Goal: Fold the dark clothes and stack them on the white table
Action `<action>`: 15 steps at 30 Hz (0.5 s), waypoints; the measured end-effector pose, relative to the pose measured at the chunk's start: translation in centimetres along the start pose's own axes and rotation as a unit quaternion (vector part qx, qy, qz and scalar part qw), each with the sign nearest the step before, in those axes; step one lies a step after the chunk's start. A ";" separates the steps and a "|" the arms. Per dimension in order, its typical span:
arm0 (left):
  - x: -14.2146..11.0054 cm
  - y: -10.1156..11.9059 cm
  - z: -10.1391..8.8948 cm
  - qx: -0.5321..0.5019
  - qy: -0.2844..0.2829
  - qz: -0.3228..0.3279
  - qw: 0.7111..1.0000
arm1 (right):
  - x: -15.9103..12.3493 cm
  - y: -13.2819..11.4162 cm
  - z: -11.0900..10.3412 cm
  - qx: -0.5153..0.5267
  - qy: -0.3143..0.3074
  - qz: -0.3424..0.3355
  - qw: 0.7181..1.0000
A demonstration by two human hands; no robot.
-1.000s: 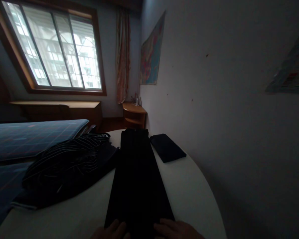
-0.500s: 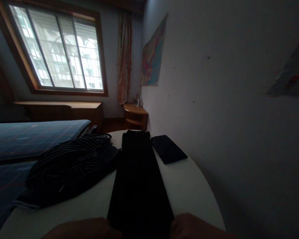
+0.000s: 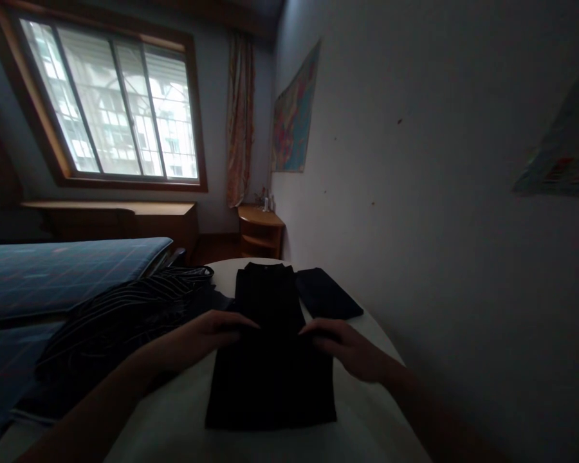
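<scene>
A folded black shirt (image 3: 270, 386) lies lengthwise on the white round table (image 3: 367, 399), its collar at the far end. My left hand (image 3: 217, 329) is at the shirt's left side, fingers reaching over it, with dark cloth between thumb and fingers. On the opposite side my right hand (image 3: 345, 347) pinches the cloth in the same way, fingertips pointing inward. The shirt's near edge is a straight fold lying on the table. Detail in the black cloth is too dark to make out.
A folded dark navy garment (image 3: 328, 294) lies right of the collar. On the left, a loose heap of dark striped clothing (image 3: 120, 315) spreads beside a blue checked mattress (image 3: 67, 273). The wall (image 3: 463, 257) runs close along the right. A corner shelf (image 3: 260, 218) stands behind.
Both hands have moved away from me, from the near table edge to mid-shirt, carrying the shirt's lower end. The shirt is now doubled over and shorter.
</scene>
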State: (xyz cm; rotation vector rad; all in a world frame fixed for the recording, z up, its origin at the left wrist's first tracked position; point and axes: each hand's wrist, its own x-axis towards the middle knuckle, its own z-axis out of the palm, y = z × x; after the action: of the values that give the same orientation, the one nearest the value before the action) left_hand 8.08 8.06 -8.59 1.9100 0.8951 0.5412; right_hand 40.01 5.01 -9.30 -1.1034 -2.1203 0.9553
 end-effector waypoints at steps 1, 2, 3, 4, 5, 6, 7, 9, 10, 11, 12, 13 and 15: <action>0.9 -0.3 -0.4 -0.012 0.018 0.014 1.000 | 1.2 0.6 -0.1 0.013 0.027 -0.002 1.000; 1.8 -0.7 -0.7 -0.022 0.040 0.025 0.999 | 2.5 1.2 -0.2 0.027 0.050 -0.002 0.998; 2.6 -1.1 -1.0 -0.030 0.064 0.032 0.997 | 3.7 1.8 -0.3 0.043 0.068 0.003 0.997; 3.4 -1.6 -1.3 -0.037 0.090 0.038 0.995 | 4.9 2.3 -0.4 0.059 0.083 0.013 0.995; 4.2 -2.2 -1.6 -0.043 0.113 0.043 0.992 | 6.1 2.7 -0.5 0.074 0.097 0.025 0.992; 4.9 -2.7 -1.9 -0.048 0.137 0.044 0.988 | 7.3 3.2 -0.5 0.085 0.111 0.036 0.990; 5.7 -3.3 -2.2 -0.051 0.161 0.043 0.985 | 8.4 3.6 -0.6 0.093 0.125 0.042 0.987; 7.3 -4.4 -2.7 -0.055 0.206 0.036 0.976 | 10.4 4.3 -0.8 0.096 0.152 0.049 0.983; 8.2 -4.9 -3.0 -0.058 0.225 0.031 0.972 | 11.4 4.8 -0.9 0.095 0.162 0.052 0.981; 9.0 -5.5 -3.2 -0.061 0.240 0.025 0.968 | 12.3 5.3 -1.0 0.091 0.172 0.053 0.979; 9.9 -6.2 -3.4 -0.064 0.251 0.020 0.966 | 13.2 5.9 -1.1 0.084 0.181 0.053 0.978; 10.7 -6.9 -3.5 -0.064 0.258 0.017 0.964 | 14.0 6.5 -1.2 0.072 0.190 0.050 0.978; 12.2 -8.3 -3.5 -0.058 0.274 0.008 0.960 | 15.5 8.1 -1.1 0.042 0.204 0.036 0.977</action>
State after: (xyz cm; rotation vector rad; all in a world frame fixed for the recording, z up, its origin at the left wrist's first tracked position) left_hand 10.43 21.94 -14.19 1.6839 1.1642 1.1418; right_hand 36.67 21.85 -12.80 -1.2210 -1.7033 0.7642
